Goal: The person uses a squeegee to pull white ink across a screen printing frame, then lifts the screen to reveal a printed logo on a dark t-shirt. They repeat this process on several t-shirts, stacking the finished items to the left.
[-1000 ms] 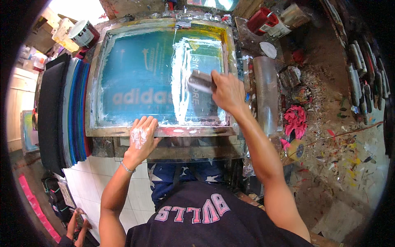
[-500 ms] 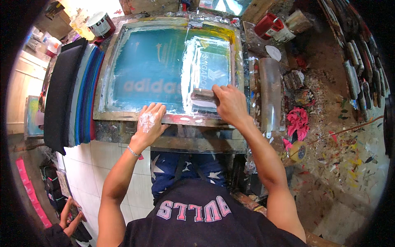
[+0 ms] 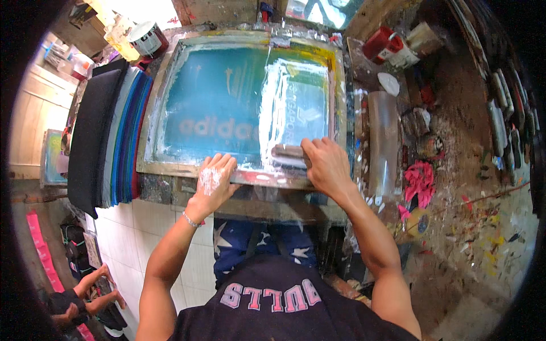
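Centre of frame: a framed printing screen [image 3: 227,108] with teal mesh lies flat on the tabletop [image 3: 455,238], a white ink streak running down its right half. Left of it, a stack of dark and blue fabric pieces [image 3: 108,131]. The left hand [image 3: 213,182], ink-smeared, presses spread and released on the near frame edge, seemingly to steady the screen. The right hand [image 3: 324,165] has its grip clenched on a squeegee [image 3: 287,153] at lower centre. Upper left, an open ink tub [image 3: 147,38], contents unclear; upper right, a capped red bottle [image 3: 382,46].
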The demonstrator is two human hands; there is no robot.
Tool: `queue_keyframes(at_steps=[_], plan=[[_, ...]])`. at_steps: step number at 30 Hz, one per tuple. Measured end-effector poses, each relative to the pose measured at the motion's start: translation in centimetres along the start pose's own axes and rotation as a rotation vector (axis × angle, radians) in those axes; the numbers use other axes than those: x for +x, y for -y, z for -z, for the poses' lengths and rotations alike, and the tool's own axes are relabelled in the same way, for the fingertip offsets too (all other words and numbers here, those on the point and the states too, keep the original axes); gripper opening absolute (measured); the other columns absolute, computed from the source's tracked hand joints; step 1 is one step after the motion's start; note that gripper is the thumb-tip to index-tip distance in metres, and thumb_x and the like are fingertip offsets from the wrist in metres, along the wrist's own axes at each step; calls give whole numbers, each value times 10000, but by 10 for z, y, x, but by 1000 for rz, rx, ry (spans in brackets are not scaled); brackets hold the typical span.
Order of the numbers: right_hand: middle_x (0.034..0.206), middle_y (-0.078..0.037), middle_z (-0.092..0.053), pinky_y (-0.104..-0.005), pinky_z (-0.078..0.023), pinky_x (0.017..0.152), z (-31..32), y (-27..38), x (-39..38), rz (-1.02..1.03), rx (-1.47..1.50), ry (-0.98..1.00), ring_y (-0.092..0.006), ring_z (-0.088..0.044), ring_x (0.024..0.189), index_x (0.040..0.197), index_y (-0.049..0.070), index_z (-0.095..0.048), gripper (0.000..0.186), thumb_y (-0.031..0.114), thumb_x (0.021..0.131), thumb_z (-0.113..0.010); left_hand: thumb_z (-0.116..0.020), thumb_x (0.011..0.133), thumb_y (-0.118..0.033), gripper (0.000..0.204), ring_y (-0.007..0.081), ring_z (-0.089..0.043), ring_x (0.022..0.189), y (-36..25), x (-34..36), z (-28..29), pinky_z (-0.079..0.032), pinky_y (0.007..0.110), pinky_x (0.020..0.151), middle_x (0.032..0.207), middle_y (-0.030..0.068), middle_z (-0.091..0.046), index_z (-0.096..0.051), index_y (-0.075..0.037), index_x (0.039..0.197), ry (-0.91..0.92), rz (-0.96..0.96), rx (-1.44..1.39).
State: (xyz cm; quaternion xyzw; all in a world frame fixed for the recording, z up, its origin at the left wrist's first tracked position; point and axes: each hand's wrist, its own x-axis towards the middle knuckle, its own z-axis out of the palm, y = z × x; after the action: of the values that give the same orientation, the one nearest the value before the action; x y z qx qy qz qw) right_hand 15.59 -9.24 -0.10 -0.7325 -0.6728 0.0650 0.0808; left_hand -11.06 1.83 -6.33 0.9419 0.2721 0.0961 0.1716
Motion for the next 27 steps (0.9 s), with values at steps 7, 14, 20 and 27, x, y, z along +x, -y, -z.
queue_keyframes(at_steps=[7, 14, 20, 27], plan=[[921, -204, -666, -544, -482, 762, 27, -62, 99, 10, 57, -198, -449, -630, 917, 991, 65, -588, 197, 72, 801, -640, -850, 625, -101, 457, 320, -531, 962, 1, -1, -1, -411, 431, 837, 975, 114, -544, -558, -52, 974, 35, 49, -68], [1016, -196, -721, -528, -546, 849, 7, -122, 241, -168, -137, -60, -410, -691, 990, 1202, 143, -625, 402, 156, 800, -650, -845, 619, -97, 423, 315, -534, 916, 2, 1, 0, -407, 423, 819, 914, 111, -540, -555, -55, 925, 5, 38, -79], [943, -181, -727, -524, -556, 808, 6, -80, 212, 128, -68, 93, -406, -703, 929, 1117, 125, -671, 330, 134, 787, -662, -851, 617, -99, 428, 314, -532, 915, 0, 3, 3, -407, 424, 821, 908, 108, -534, -554, -54, 921, 25, 45, -92], [903, -100, -716, -485, -560, 788, -4, -28, 97, 474, -9, 218, -346, -676, 924, 979, 120, -637, 173, 78, 812, -630, -859, 625, -106, 436, 318, -527, 926, -2, -1, 1, -405, 427, 820, 927, 115, -531, -553, -49, 931, 3, 51, -64]])
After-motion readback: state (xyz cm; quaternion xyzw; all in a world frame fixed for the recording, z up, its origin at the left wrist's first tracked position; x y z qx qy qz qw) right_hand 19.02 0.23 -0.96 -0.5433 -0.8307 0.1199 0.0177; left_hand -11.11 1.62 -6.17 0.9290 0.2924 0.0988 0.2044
